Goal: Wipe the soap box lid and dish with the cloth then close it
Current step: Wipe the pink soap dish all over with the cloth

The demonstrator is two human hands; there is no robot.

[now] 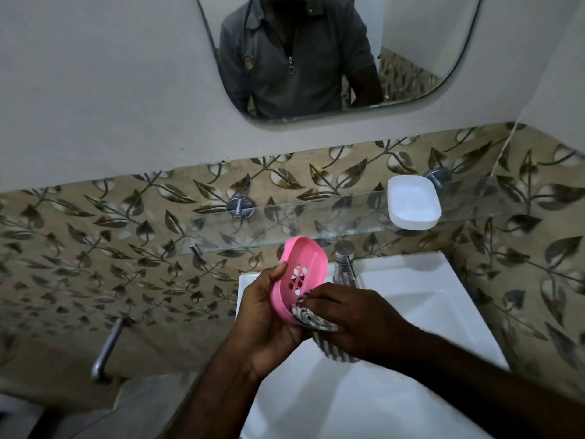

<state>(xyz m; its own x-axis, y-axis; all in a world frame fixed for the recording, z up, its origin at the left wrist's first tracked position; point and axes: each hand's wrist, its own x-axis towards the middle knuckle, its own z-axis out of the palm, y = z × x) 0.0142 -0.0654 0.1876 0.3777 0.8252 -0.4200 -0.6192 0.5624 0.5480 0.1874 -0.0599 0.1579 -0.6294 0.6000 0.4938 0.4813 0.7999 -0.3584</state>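
Observation:
My left hand (264, 315) holds the pink soap dish (300, 274) tilted up over the sink, its slotted inside facing me. My right hand (351, 312) grips a grey-and-white striped cloth (316, 321) and presses it into the lower end of the dish. The cloth's tail hangs below my right hand. The white soap box lid (413, 202) lies by itself, hollow side up, at the right end of the glass shelf (285, 223).
A white sink (411, 280) lies beneath my hands, with a chrome tap (345, 264) just behind the dish. A mirror (332, 58) hangs above, reflecting a person in a grey shirt. A metal pipe (107, 350) juts from the leaf-patterned tiles at left.

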